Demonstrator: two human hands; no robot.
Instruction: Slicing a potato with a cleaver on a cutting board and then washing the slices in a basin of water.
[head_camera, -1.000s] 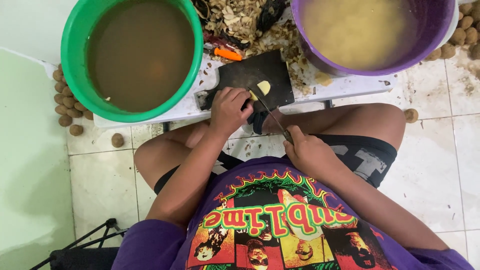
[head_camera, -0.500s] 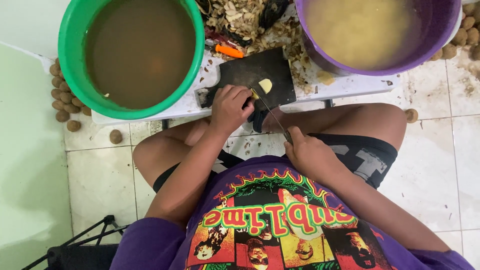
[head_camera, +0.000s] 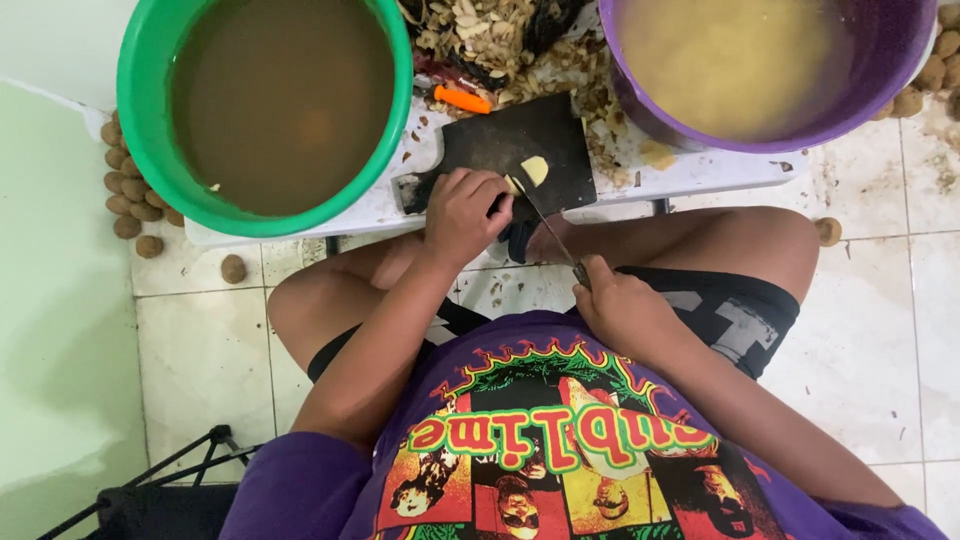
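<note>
My left hand pins a pale peeled tuber on the dark cutting board, grip clamped. My right hand grips the knife, blade at the tuber. One smooth yellow piece lies cut; rough brown tubers remain on the floor.

A green bucket of murky brown water stands on the white tabletop. Right of the bucket, across the tabletop, sits a purple tub of yellowish water. Just right of the bucket's rim lie an orange-handled tool and a heap of peelings. Left of and below the bucket, small brown round tubers lie on the tiled floor
</note>
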